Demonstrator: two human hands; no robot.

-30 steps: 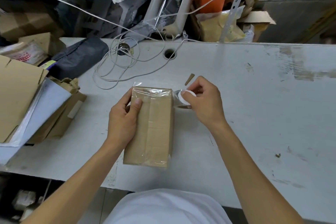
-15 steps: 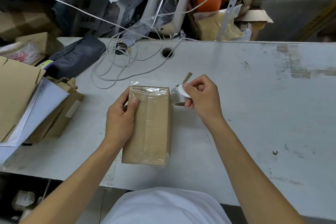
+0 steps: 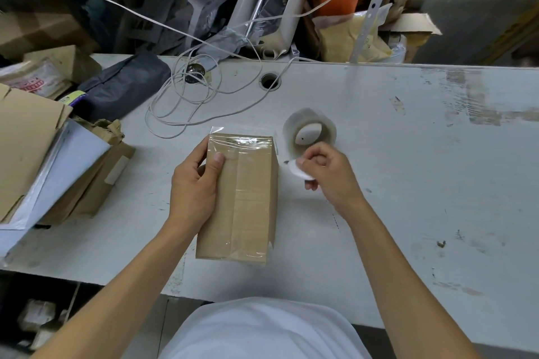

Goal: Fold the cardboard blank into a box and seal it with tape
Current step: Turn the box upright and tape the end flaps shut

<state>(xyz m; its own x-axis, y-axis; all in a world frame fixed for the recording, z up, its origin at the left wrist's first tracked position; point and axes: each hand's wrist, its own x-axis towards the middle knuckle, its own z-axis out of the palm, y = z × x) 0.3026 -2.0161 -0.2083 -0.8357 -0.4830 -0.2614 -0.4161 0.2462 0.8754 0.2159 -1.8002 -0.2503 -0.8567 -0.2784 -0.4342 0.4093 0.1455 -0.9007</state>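
A closed brown cardboard box [image 3: 242, 198] lies on the white table, clear tape shining along its top seam and over its far end. My left hand [image 3: 194, 186] grips the box's left side, thumb on top. A roll of clear tape [image 3: 309, 131] stands on edge on the table just beyond the box's far right corner, blurred and free of both hands. My right hand [image 3: 329, 178] is to the right of the box, its fingers pinched on a small white disc [image 3: 300, 171] close to the box's right side.
A stack of flat cardboard and a white sheet [image 3: 49, 160] fills the left of the worn white table [image 3: 408, 183]. A coiled white cable [image 3: 186, 99], a dark bag [image 3: 122, 84] and a cable hole [image 3: 269, 81] lie at the back. Cluttered shelving stands behind.
The tape roll has left my right hand and now sits blurred on the table beyond it. My right hand has drawn back a little, still pinching the white disc. The box and left hand stay put.
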